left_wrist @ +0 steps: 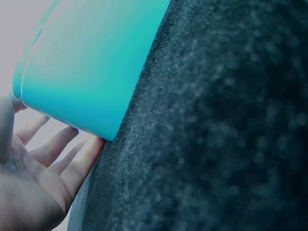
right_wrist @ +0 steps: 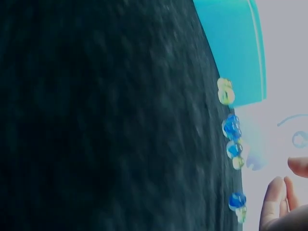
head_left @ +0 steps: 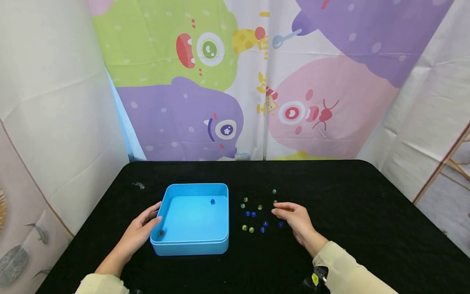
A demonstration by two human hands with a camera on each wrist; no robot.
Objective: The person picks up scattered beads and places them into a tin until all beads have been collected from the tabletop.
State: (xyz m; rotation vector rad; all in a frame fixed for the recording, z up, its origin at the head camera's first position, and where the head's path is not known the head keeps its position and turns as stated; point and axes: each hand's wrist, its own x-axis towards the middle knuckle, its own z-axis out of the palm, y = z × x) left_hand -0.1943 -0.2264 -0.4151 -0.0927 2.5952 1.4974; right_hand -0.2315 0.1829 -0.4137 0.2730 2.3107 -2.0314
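My left hand is at the left wall of a light-blue square box. In the left wrist view its fingers lie fairly straight, with the tips against the outer wall. A blue marble lies at the back inside the box, and a dark marble sits in its front left corner. My right hand hovers over the loose glass marbles right of the box. A greenish marble shows just at its index fingertip. In the right wrist view thumb and fingers stand apart, with nothing visible between them.
Several blue marbles, yellow-green marbles and clear greenish marbles are scattered on the black tabletop. One clear marble lies farther back. A cartoon-printed curtain hangs behind the table.
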